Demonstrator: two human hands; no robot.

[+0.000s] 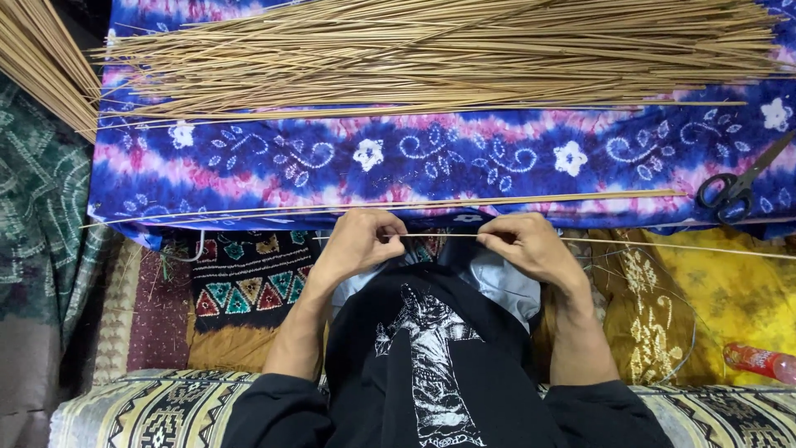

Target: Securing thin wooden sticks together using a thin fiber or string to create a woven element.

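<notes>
My left hand [361, 241] and my right hand [524, 242] both pinch one thin tan stick [444, 236] that lies level in front of my lap. The stick runs on to the right past my right hand over a yellow cloth. A few loose sticks [398, 204] lie along the near edge of a blue and pink patterned cloth [365, 162]. A big heap of the same thin sticks [448, 54] covers the far part of that cloth. My black printed shirt fills the bottom middle.
Black-handled scissors [736, 189] rest at the cloth's right edge. A red bottle [759, 362] lies on the yellow cloth [738, 290] at the right. Another bundle of sticks [41, 58] sits at top left. Patterned woven mats [249, 282] lie at the left.
</notes>
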